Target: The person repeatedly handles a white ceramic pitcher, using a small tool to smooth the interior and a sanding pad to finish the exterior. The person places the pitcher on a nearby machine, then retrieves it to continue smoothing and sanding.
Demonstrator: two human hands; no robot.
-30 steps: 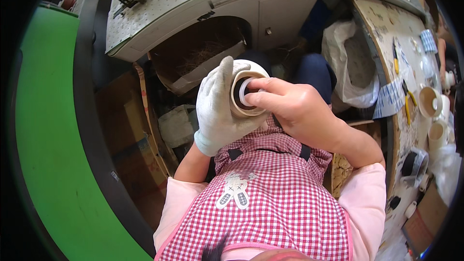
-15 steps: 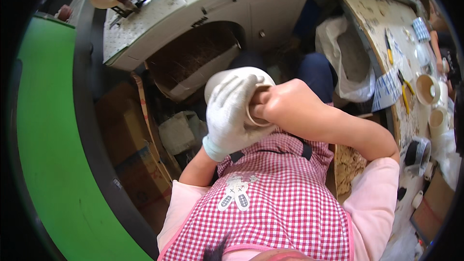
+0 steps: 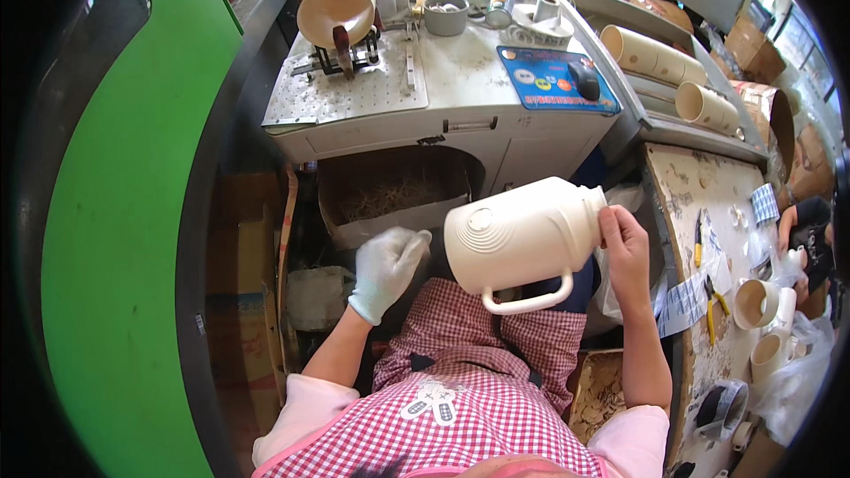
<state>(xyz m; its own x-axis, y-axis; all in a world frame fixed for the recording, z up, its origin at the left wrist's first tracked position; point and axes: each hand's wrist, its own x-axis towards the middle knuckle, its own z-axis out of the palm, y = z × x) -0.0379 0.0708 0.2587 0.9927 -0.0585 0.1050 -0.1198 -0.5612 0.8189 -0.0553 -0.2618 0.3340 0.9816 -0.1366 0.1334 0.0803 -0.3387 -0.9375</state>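
Note:
My right hand (image 3: 620,243) grips a cream plastic jug (image 3: 512,246) by the neck at its right end. The jug is held sideways above my lap, its looped handle pointing down and concentric rings on its side. Left of the jug and apart from it is my gloved left hand (image 3: 390,270), fingers curled closed; whatever may be in them is hidden. Below both hands is my checked apron (image 3: 496,443). A cardboard box of straw-like bits (image 3: 363,226) sits in the recess behind my left hand.
Machine top (image 3: 469,80) with cream cylinder (image 3: 323,9) in a fixture, mouse (image 3: 584,80), grey container (image 3: 445,22). Right: bench (image 3: 686,181) with pliers (image 3: 713,310), cups (image 3: 754,305), bags; rack of tubes (image 3: 637,49); co-worker in dark shirt (image 3: 810,239). Left: tall green panel (image 3: 115,283).
My hands have separated: the left moved off the vessel and down, while the right now holds the whole jug out sideways to the right. The view has tilted up, showing more machine top.

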